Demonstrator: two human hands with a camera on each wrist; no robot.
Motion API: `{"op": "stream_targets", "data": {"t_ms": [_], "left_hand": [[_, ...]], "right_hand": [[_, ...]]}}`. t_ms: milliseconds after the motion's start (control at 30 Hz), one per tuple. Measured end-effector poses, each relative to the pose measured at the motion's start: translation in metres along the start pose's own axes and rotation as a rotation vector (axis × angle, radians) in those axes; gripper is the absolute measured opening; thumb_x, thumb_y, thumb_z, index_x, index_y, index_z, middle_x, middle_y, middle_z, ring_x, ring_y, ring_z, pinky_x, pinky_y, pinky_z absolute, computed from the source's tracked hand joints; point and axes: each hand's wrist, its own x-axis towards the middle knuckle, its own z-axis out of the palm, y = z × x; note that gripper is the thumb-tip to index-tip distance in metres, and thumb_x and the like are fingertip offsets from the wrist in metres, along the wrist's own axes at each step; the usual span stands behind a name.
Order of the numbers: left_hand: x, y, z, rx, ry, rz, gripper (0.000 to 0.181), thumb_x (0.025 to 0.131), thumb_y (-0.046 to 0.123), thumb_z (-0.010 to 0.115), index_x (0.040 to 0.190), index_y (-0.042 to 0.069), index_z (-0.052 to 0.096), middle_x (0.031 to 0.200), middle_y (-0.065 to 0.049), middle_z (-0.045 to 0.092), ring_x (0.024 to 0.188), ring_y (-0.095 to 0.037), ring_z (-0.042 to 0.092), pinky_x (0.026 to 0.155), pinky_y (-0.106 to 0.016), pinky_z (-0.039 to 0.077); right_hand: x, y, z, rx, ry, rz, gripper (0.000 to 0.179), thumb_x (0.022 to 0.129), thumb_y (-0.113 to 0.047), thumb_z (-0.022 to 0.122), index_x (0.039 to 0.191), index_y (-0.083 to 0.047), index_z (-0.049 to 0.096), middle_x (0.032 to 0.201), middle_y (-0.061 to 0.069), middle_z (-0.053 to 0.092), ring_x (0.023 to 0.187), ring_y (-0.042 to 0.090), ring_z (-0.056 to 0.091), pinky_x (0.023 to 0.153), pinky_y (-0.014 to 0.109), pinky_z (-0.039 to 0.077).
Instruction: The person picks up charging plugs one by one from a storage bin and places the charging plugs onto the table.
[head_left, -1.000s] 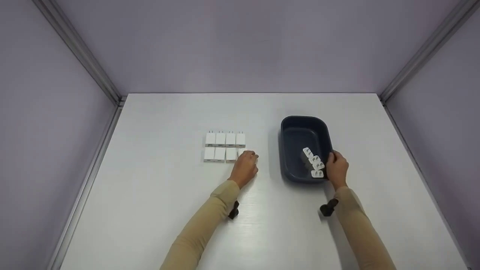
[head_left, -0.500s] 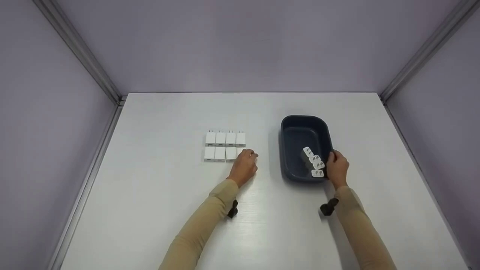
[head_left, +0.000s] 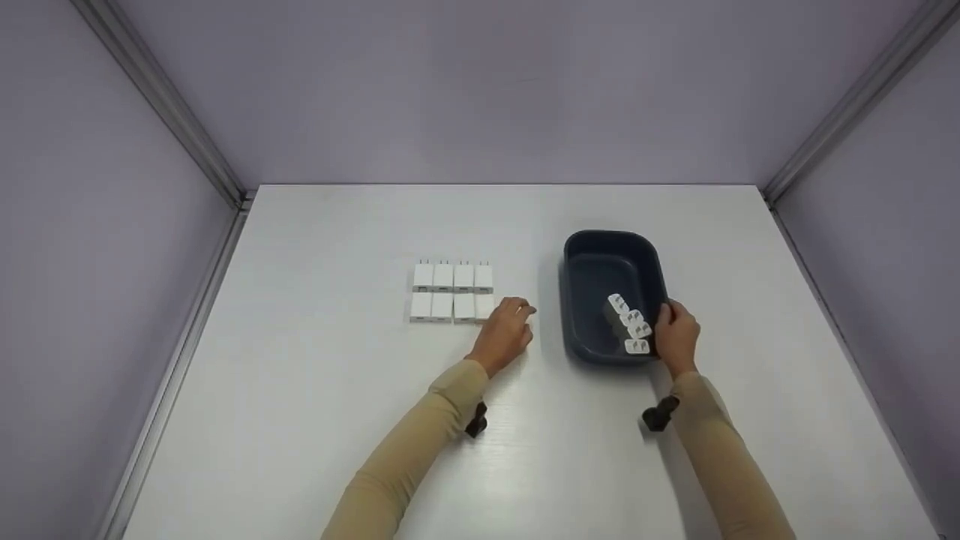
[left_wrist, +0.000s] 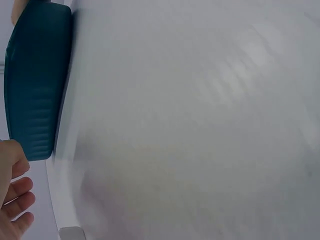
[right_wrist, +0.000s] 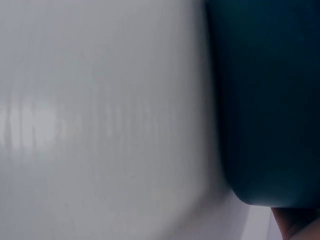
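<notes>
On a white worktop (head_left: 315, 360), two rows of white plug adapters lie left of its middle line, well in from the far edge. The back row (head_left: 443, 276) counts four, prongs aimed at the worktop's far edge; the front row (head_left: 442, 306) also counts four, set just behind it on the near side, with a thin gap splitting its left pair from its right pair. The left hand (head_left: 504, 331) is at the right end of the front row, covering the near right corner of the last adapter; its thumb and fingers are apart and loosely bent with nothing seen between them, and whether it touches that adapter I cannot tell. The right hand (head_left: 676, 334) grips the right rim of a dark blue bin (head_left: 600, 277), near the bin's near right corner, thumb over the edge. The two hands are apart, with much of the bin between them. The bin sits right of the rows, its long sides running toward the worktop's far edge. Inside, a slanting line of adapters (head_left: 632, 318) stands on end, prongs up, reaching into the near right corner. Khaki sleeves (head_left: 409, 442) cover both arms, and pale purple walls (head_left: 495, 90) rise along the worktop's far, left and right edges
</notes>
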Motion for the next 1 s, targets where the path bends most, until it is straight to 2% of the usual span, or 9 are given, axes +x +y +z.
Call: {"op": "stream_targets", "data": {"t_ms": [433, 767, 1000], "left_hand": [[0.017, 0.02, -0.002, -0.064, 0.047, 0.037, 0.024, 0.085, 0.002, 0.063, 0.109, 0.003, 0.067, 0.109, -0.009, 0.066, 0.106, -0.021, 0.062, 0.096, -0.027, 0.052], [0.025, 0.029, -0.002, -0.041, 0.01, 0.025, 0.023, 0.091, 0.008, 0.057, 0.112, 0.005, 0.066, 0.112, -0.007, 0.065, 0.108, -0.019, 0.062, 0.097, -0.025, 0.051], [0.035, 0.039, -0.001, -0.072, 0.031, 0.049, 0.024, 0.089, 0.009, 0.059, 0.111, 0.005, 0.067, 0.112, -0.008, 0.067, 0.108, -0.02, 0.062, 0.1, -0.025, 0.05]], "right_hand": [[-0.003, -0.003, 0.003, -0.011, -0.015, -0.003, 0.04, 0.103, -0.014, 0.036, 0.129, 0.012, 0.051, 0.128, 0.034, 0.056, 0.12, 0.043, 0.056, 0.103, 0.052, 0.044], [-0.012, -0.009, 0.004, -0.009, -0.027, -0.015, 0.04, 0.102, -0.013, 0.036, 0.131, 0.012, 0.05, 0.132, 0.033, 0.054, 0.125, 0.044, 0.053, 0.107, 0.052, 0.043], [-0.012, -0.01, 0.009, -0.03, -0.001, -0.038, 0.038, 0.101, -0.01, 0.039, 0.128, 0.013, 0.052, 0.126, 0.035, 0.057, 0.12, 0.046, 0.056, 0.103, 0.053, 0.044]]}}
